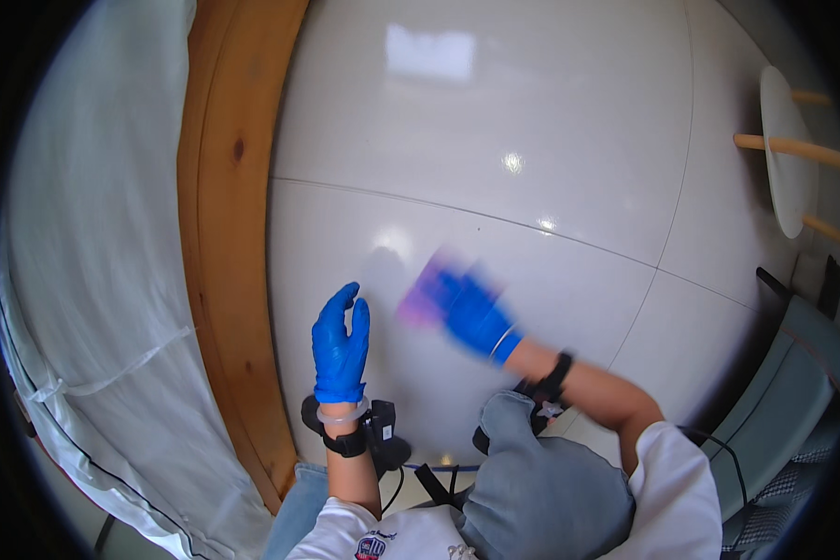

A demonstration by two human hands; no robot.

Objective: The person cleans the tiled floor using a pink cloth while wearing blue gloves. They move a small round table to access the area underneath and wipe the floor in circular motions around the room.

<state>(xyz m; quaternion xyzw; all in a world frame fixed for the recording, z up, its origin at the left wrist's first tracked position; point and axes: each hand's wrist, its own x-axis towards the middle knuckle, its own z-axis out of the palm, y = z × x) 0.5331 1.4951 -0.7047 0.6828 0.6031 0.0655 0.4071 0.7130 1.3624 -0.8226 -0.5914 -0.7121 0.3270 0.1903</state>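
A pink-purple cloth (pixel 423 297), blurred by motion, lies under my right hand (pixel 472 311) against the glossy white floor tiles (pixel 476 203). That hand wears a blue disposable glove and presses on the cloth with its fingers; the fingertips are blurred. My left hand (pixel 341 343), in a matching blue glove, is raised to the left of the cloth. Its thumb and fingers curve apart with nothing between them. Both wrists carry black straps with devices attached.
A wooden bed rail (pixel 234 210) runs along the left, with a white sheet (pixel 112 210) beyond it. To the right are a white round-topped piece with wooden legs (pixel 787 154) and a grey-green chair (pixel 777 392). My bent knee (pixel 546 483) is close below my right arm.
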